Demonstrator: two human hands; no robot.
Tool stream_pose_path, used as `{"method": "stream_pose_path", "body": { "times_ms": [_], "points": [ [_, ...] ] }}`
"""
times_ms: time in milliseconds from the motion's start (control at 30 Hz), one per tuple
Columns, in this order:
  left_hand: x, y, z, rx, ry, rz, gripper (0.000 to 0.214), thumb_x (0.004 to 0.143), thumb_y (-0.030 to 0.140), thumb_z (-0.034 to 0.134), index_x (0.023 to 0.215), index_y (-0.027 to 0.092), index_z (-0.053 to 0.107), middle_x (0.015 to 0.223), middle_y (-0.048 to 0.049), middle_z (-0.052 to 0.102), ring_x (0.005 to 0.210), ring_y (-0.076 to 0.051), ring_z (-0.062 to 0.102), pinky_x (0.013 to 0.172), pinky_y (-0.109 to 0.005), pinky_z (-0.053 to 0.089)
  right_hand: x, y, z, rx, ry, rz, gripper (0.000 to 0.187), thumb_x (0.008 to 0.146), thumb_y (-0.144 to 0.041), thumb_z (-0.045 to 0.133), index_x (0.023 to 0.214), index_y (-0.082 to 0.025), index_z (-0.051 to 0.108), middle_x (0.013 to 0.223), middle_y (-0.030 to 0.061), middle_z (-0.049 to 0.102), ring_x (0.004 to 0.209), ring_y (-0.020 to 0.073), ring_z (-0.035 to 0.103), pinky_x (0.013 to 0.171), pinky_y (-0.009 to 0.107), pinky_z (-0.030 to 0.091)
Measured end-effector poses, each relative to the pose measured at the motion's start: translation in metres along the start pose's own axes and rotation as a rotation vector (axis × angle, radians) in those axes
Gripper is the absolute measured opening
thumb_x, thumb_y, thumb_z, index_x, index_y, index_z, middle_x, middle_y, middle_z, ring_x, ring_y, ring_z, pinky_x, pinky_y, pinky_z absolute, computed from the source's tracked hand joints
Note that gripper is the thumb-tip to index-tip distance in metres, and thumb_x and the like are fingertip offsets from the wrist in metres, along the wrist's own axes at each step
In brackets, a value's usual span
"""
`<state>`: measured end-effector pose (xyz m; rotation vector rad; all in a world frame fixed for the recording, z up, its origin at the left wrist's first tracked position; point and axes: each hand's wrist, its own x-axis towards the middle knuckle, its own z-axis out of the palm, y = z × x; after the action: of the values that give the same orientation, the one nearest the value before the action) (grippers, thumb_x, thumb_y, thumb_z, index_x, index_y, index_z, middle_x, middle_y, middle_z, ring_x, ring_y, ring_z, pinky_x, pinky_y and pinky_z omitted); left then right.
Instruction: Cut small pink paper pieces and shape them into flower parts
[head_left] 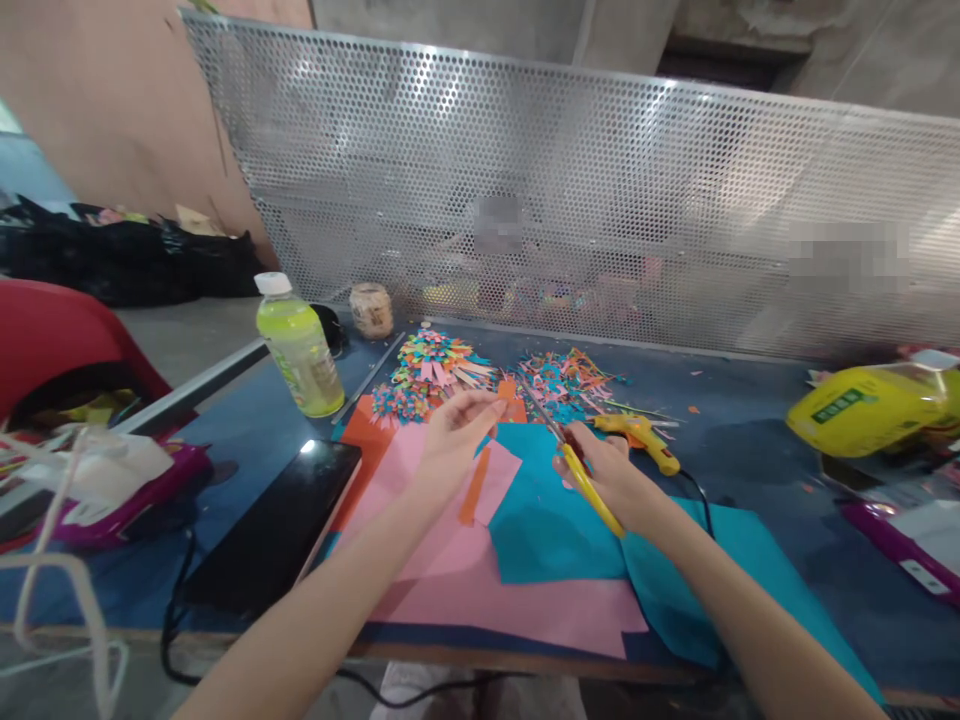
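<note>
My left hand (461, 430) pinches a short orange paper strip (508, 388) that stands up from the fingertips. In my right hand (600, 465) are scissors with yellow handles (592, 490), their blades pointing up and left toward the strip. Whether the blades touch it I cannot tell. Below my left hand, another orange strip (475, 487) lies over a pink paper piece (504, 475). Larger sheets of pink paper (450, 550) and blue paper (559, 530) are spread beneath both hands. Behind them sit bunches of fringed coloured paper (435, 365) and a heap of thin paper scraps (566, 385).
A yellow glue gun (641, 437) lies right of my right hand, its cord trailing. Toward the left are a black flat device (277, 525), a bottle of green drink (298, 350) and a jar (371, 310). A perforated metal panel (525, 190) borders the table's back.
</note>
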<state>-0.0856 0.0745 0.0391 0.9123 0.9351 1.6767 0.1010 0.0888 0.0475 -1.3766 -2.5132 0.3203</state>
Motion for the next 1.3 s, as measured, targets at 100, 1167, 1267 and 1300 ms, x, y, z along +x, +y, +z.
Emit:
{"method": "stream_pose_path", "body": {
  "times_ms": [100,1167,1267,1300],
  "points": [
    [-0.006,-0.001,0.005,0.018,-0.035,-0.010,0.014,0.062,0.028,0.067,0.066,0.016,0.060,0.063,0.0003,0.064,0.052,-0.006,0.051,0.050,-0.018,0.038,-0.005,0.003,0.003,0.019,-0.020,-0.015,0.022,0.084,-0.042,0.032,0.082,-0.021,0.037,0.066,-0.0008,0.057,0.059,0.0171,0.048,0.071,0.035,0.030],
    [-0.017,-0.006,0.013,0.137,-0.110,0.014,0.015,0.071,0.031,0.060,0.067,0.017,0.056,0.067,-0.0021,0.066,0.054,-0.010,0.054,0.051,-0.022,0.039,-0.012,0.001,0.011,0.001,-0.020,-0.056,0.021,0.087,-0.039,0.027,0.077,-0.021,0.032,0.062,0.0012,0.055,0.061,0.0191,0.050,0.073,0.037,0.033],
    [-0.015,-0.008,0.011,0.113,-0.097,0.022,0.015,0.071,0.031,0.060,0.069,0.017,0.056,0.066,-0.0016,0.065,0.057,-0.010,0.055,0.052,-0.022,0.039,-0.013,0.003,0.011,-0.032,-0.004,-0.038,0.022,0.086,-0.040,0.027,0.076,-0.021,0.034,0.061,0.0018,0.054,0.062,0.0202,0.049,0.070,0.037,0.034],
    [-0.015,-0.008,0.011,0.105,-0.091,0.023,0.015,0.071,0.031,0.060,0.069,0.017,0.056,0.065,-0.0014,0.065,0.057,-0.010,0.055,0.052,-0.022,0.039,-0.013,0.004,0.010,-0.038,0.001,-0.037,0.022,0.086,-0.039,0.028,0.076,-0.021,0.034,0.061,0.0021,0.054,0.062,0.0206,0.049,0.069,0.036,0.034]
  ]
}}
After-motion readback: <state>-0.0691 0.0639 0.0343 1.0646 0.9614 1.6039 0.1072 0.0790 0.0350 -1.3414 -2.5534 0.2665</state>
